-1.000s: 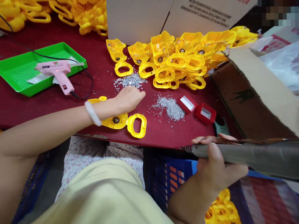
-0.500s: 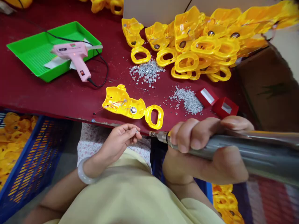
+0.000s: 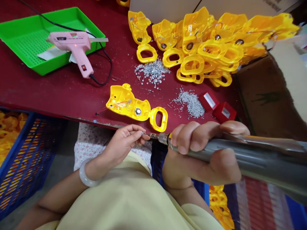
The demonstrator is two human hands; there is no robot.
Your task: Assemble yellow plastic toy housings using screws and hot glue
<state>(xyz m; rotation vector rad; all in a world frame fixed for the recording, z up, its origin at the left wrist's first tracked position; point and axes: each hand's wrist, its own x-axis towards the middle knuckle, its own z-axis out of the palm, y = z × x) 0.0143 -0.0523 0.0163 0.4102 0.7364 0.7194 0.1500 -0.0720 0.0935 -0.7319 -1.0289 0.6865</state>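
Yellow plastic shell (image 3: pixel 128 103) lies on the red table (image 3: pixel 59 95), just above the hands. The left hand (image 3: pixel 123 143) pinches a tiny silver bit (image 3: pixel 143 133) in a narrow grip, right by the tip of the grey drill (image 3: pixel 240 150). The right hand (image 3: pixel 203 150) holds that drill tight. If the tip slips, it could poke a finger. The pink glue gun (image 3: pixel 72 44) has a label too small to read.

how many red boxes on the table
2: one red box and a second red box, side by side on the maroon table, just right of the pile of silver pieces.
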